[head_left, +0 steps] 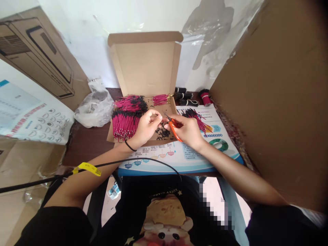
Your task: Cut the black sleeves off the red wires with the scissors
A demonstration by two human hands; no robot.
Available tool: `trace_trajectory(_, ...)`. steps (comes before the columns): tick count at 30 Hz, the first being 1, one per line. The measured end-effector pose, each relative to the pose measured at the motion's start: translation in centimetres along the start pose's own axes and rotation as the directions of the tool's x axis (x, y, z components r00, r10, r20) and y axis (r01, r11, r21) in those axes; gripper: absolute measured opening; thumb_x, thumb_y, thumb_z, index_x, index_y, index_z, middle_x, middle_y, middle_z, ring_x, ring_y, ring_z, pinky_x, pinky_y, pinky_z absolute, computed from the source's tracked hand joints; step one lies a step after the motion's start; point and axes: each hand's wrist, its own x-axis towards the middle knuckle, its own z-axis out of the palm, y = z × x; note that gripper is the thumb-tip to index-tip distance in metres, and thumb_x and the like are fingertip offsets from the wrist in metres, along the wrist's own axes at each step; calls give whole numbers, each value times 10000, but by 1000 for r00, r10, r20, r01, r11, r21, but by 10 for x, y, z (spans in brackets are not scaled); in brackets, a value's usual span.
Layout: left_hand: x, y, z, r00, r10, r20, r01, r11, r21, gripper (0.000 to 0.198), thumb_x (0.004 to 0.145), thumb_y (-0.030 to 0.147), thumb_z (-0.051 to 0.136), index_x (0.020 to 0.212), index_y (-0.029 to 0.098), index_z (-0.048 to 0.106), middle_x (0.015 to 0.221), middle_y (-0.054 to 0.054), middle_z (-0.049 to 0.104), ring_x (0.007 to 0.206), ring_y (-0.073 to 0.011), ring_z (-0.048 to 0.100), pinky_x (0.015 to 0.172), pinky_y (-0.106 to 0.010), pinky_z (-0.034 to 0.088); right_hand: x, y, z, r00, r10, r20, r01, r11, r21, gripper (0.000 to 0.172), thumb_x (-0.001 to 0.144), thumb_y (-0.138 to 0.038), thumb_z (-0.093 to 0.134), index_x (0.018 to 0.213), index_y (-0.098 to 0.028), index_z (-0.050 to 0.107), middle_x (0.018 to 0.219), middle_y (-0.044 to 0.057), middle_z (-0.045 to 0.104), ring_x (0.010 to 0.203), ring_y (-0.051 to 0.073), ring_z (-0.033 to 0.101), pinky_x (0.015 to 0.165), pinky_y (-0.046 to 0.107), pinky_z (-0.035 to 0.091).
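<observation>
- Right hand (185, 131) curled around orange scissors (174, 127), the blades reaching toward the left fingertips
- Left hand (146, 128) pinched together — whatever it holds is too small or hidden to make out
- Black snippets (162, 132) just below both hands, in a cardboard box (146, 68)
- Pink wire bundles (125, 119) beside the left hand, more on a printed sheet (217, 136) — some ends hidden

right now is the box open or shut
The box is open: its lid stands raised at the back, and the wires lie uncovered in its base.
</observation>
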Motion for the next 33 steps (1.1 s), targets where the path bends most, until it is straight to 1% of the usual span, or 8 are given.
trace_trajectory(3, 0, 3, 1, 1000, 3, 30, -3, 1000, 4, 270, 837, 439, 617, 817, 183, 532, 752, -29, 694, 495, -71, 559, 439, -207, 418, -1, 3, 8, 998, 59, -33, -48, 963, 266, 405, 718, -347, 726, 1072, -158, 680, 956, 63, 730, 761, 138, 645, 725, 284, 519)
trace_trajectory(12, -1, 8, -6, 995, -96, 29, 93, 991, 101, 286, 802, 452, 644, 796, 173, 708, 707, -20, 676, 559, -89, 535, 539, -229, 416, 2, 5, 11, 978, 188, 94, -210, 828, 519, 438, 616, -344, 792, 1016, -207, 676, 834, 9, 715, 654, 125, 621, 667, 305, 541)
trace_trajectory(17, 6, 13, -9, 984, -128, -124, 119, 990, -79, 422, 842, 515, 558, 613, 169, 627, 715, -44, 675, 591, -94, 554, 535, -230, 403, 1, 8, 11, 959, 233, 159, -282, 811, 512, 493, 597, -338, 805, 1046, -199, 657, 729, -22, 677, 645, 139, 635, 677, 325, 552)
trace_trajectory(21, 12, 16, -14, 954, -25, -298, 30, 999, 11, 574, 898, 545, 432, 465, 172, 480, 530, -17, 541, 545, -92, 513, 560, -241, 399, 0, 9, 12, 955, 228, 187, -293, 815, 499, 550, 631, -328, 778, 1143, -206, 620, 664, -39, 659, 678, 164, 671, 699, 347, 566)
trace_trajectory(25, 12, 18, -17, 973, 41, -226, 17, 969, 246, 236, 853, 353, 574, 714, 165, 609, 730, -17, 632, 683, -106, 569, 664, -245, 443, 2, 8, 13, 961, 195, 198, -270, 821, 503, 541, 654, -327, 751, 1161, -205, 609, 673, -31, 672, 674, 170, 676, 676, 345, 564)
trace_trajectory(29, 10, 15, -17, 991, 21, -135, 31, 927, 374, 160, 765, 145, 617, 923, 171, 610, 992, -45, 662, 861, -129, 603, 738, -252, 472, 11, 10, -6, 989, 138, 50, -147, 923, 356, 507, 721, -358, 689, 1199, -212, 601, 682, -23, 665, 646, 161, 642, 628, 327, 539)
trace_trajectory(31, 10, 12, -18, 996, 8, -94, 29, 920, 391, 98, 785, 137, 583, 869, 168, 623, 949, -44, 669, 832, -128, 607, 728, -260, 476, 18, 12, -24, 996, 58, -62, -52, 994, 95, 427, 783, -343, 618, 1188, -209, 625, 732, 3, 685, 639, 158, 625, 632, 326, 523)
trace_trajectory(33, 10, 10, -19, 998, 17, -59, 8, 921, 390, 66, 795, 149, 576, 818, 168, 635, 901, -38, 674, 796, -126, 608, 719, -267, 479, 23, 16, -44, 998, -22, -56, 5, 955, -298, 387, 812, -274, 558, 1183, -219, 652, 821, 44, 719, 699, 186, 647, 693, 356, 510)
